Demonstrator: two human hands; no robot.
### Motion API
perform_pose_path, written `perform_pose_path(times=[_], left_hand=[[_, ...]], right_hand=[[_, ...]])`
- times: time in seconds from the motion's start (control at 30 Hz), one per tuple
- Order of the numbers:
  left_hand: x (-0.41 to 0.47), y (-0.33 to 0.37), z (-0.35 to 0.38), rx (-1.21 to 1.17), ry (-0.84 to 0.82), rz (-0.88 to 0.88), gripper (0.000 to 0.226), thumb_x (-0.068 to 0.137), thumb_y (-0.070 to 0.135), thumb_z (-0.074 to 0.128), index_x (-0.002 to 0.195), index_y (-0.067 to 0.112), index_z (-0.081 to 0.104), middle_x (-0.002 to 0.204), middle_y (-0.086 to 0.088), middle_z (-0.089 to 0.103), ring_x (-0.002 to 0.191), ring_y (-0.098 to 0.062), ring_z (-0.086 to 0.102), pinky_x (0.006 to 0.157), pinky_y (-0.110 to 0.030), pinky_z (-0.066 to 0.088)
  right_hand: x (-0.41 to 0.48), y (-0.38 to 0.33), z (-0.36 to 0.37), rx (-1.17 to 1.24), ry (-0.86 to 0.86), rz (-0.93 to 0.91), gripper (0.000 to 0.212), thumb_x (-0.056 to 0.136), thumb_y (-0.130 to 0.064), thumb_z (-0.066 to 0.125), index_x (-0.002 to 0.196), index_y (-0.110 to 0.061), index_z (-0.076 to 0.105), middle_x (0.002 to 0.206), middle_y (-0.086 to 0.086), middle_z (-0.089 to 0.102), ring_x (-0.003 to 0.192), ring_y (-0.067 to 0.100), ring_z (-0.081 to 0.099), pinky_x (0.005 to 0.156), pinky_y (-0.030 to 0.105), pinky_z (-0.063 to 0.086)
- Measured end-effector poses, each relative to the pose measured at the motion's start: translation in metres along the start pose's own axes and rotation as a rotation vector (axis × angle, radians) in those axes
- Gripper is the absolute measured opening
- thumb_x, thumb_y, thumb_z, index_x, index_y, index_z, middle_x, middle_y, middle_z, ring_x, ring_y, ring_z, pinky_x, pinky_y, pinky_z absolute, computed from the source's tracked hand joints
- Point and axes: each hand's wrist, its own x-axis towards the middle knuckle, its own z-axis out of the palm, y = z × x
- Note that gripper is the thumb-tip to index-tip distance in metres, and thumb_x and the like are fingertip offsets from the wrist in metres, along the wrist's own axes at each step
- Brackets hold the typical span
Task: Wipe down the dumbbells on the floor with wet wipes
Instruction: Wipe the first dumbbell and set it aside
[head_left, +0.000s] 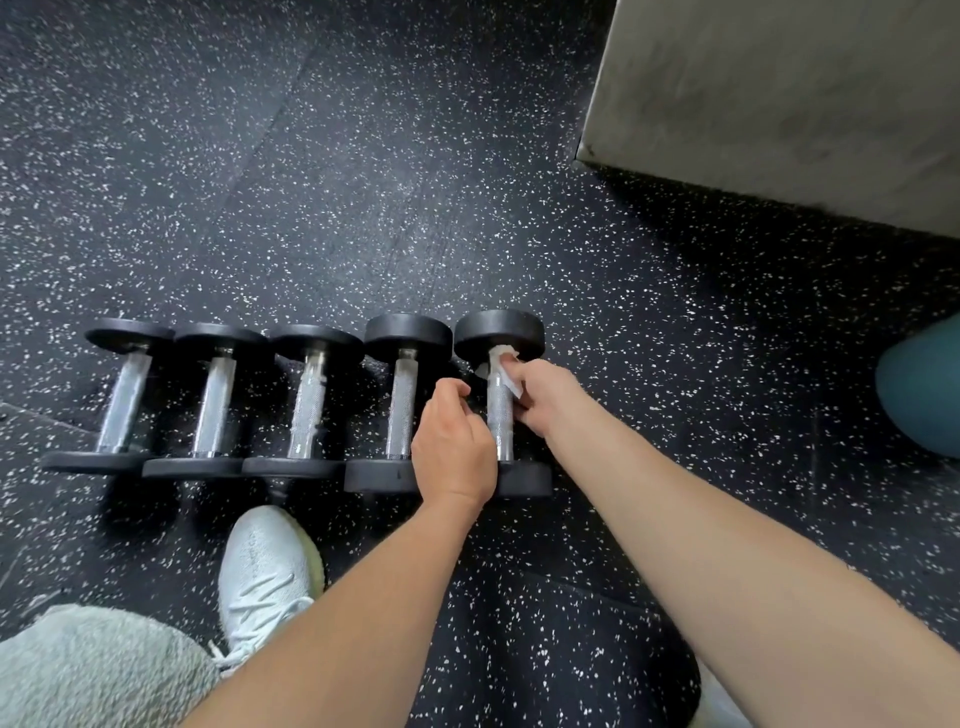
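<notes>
"What is the person wearing?"

"A pale grey knit shoe with white laces and a yellowish edge to its sole, near and left of centre."

"And above it?"

"A trouser leg of light grey, fleecy cloth in the near left corner."

"Sleeves?"

"The left forearm and right forearm are bare, like the left hand and right hand."

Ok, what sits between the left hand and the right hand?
In the head view, the knurled chrome handle of the rightmost black dumbbell lies between the left hand and the right hand gripping the white wet wipe.
</notes>
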Motion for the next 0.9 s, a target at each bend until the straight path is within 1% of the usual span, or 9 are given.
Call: perform_pose_path(times=[0.13, 0.3, 0.4, 0.5, 0.6, 0.67, 0.77, 0.83, 0.9], left_hand=[[0.001, 0.004, 0.0, -0.006, 0.005, -0.022, 0.022, 0.098, 0.012, 0.045, 0.117, 0.019, 0.054, 0.105, -0.001, 0.067, 0.096, -0.029, 0.061, 0.074, -0.037, 0.034], [0.0, 0.001, -0.001, -0.004, -0.002, -0.016, 0.02, 0.098, 0.014, 0.045, 0.116, 0.02, 0.053, 0.104, -0.001, 0.067, 0.096, -0.029, 0.061, 0.074, -0.041, 0.039], [0.0, 0.002, 0.001, -0.001, 0.005, -0.017, 0.021, 0.098, 0.014, 0.044, 0.116, 0.02, 0.053, 0.104, -0.001, 0.067, 0.094, -0.029, 0.061, 0.073, -0.039, 0.037], [-0.001, 0.003, 0.0, 0.0, -0.003, -0.028, 0.022, 0.097, 0.012, 0.045, 0.116, 0.02, 0.052, 0.103, 0.001, 0.065, 0.092, -0.027, 0.06, 0.074, -0.038, 0.038], [-0.001, 0.005, -0.002, -0.011, -0.013, -0.033, 0.022, 0.097, 0.012, 0.045, 0.116, 0.02, 0.052, 0.102, 0.001, 0.064, 0.092, -0.028, 0.06, 0.076, -0.041, 0.042], [-0.002, 0.006, -0.003, -0.011, -0.022, -0.039, 0.022, 0.097, 0.013, 0.044, 0.117, 0.02, 0.052, 0.103, 0.0, 0.064, 0.092, -0.028, 0.06, 0.077, -0.043, 0.046], [-0.003, 0.009, -0.005, -0.012, -0.047, -0.036, 0.024, 0.096, 0.013, 0.044, 0.117, 0.021, 0.051, 0.103, 0.001, 0.064, 0.091, -0.028, 0.06, 0.078, -0.047, 0.049], [-0.002, 0.012, -0.009, -0.019, -0.055, -0.048, 0.024, 0.096, 0.013, 0.044, 0.117, 0.021, 0.05, 0.102, 0.001, 0.064, 0.09, -0.028, 0.061, 0.078, -0.047, 0.05], [-0.003, 0.014, -0.011, -0.015, -0.071, -0.059, 0.023, 0.097, 0.013, 0.043, 0.117, 0.023, 0.05, 0.102, 0.002, 0.064, 0.091, -0.027, 0.061, 0.079, -0.046, 0.05]], right_hand=[[-0.015, -0.015, 0.024, -0.249, 0.355, -0.013, 0.038, 0.069, -0.025, 0.092, 0.09, -0.007, 0.066, 0.08, 0.004, 0.067, 0.072, 0.021, 0.066, 0.061, 0.026, 0.051], [-0.011, -0.003, 0.041, -0.288, 0.503, -0.073, 0.037, 0.063, -0.036, 0.087, 0.082, -0.011, 0.068, 0.085, 0.004, 0.075, 0.077, 0.028, 0.071, 0.074, 0.037, 0.061], [-0.01, -0.017, 0.018, -0.286, 0.339, -0.098, 0.045, 0.064, -0.037, 0.095, 0.077, -0.013, 0.059, 0.089, 0.007, 0.074, 0.079, 0.024, 0.07, 0.079, 0.036, 0.06], [-0.002, -0.027, 0.0, -0.362, 0.294, -0.09, 0.05, 0.067, -0.032, 0.096, 0.079, -0.011, 0.053, 0.098, 0.01, 0.073, 0.085, 0.024, 0.07, 0.087, 0.043, 0.061], [-0.018, -0.036, -0.004, -0.463, 0.207, -0.102, 0.036, 0.078, -0.021, 0.089, 0.08, -0.009, 0.056, 0.09, 0.008, 0.07, 0.074, 0.019, 0.062, 0.077, 0.037, 0.061], [-0.037, -0.048, -0.01, -0.755, 0.101, -0.147, 0.025, 0.087, -0.021, 0.08, 0.099, -0.002, 0.068, 0.1, 0.012, 0.072, 0.083, 0.026, 0.066, 0.079, 0.036, 0.061], [-0.067, -0.07, -0.028, -0.858, -0.087, -0.182, 0.024, 0.098, -0.008, 0.065, 0.121, -0.001, 0.063, 0.084, 0.014, 0.067, 0.069, 0.023, 0.065, 0.054, 0.025, 0.06], [-0.084, -0.083, -0.04, -0.93, -0.114, -0.271, 0.022, 0.096, -0.002, 0.064, 0.118, -0.003, 0.066, 0.076, 0.012, 0.069, 0.06, 0.016, 0.066, 0.052, 0.026, 0.059], [-0.092, -0.088, -0.05, -1.036, -0.11, -0.395, 0.016, 0.089, -0.004, 0.06, 0.093, -0.01, 0.074, 0.075, 0.007, 0.072, 0.061, 0.014, 0.066, 0.061, 0.03, 0.058]])
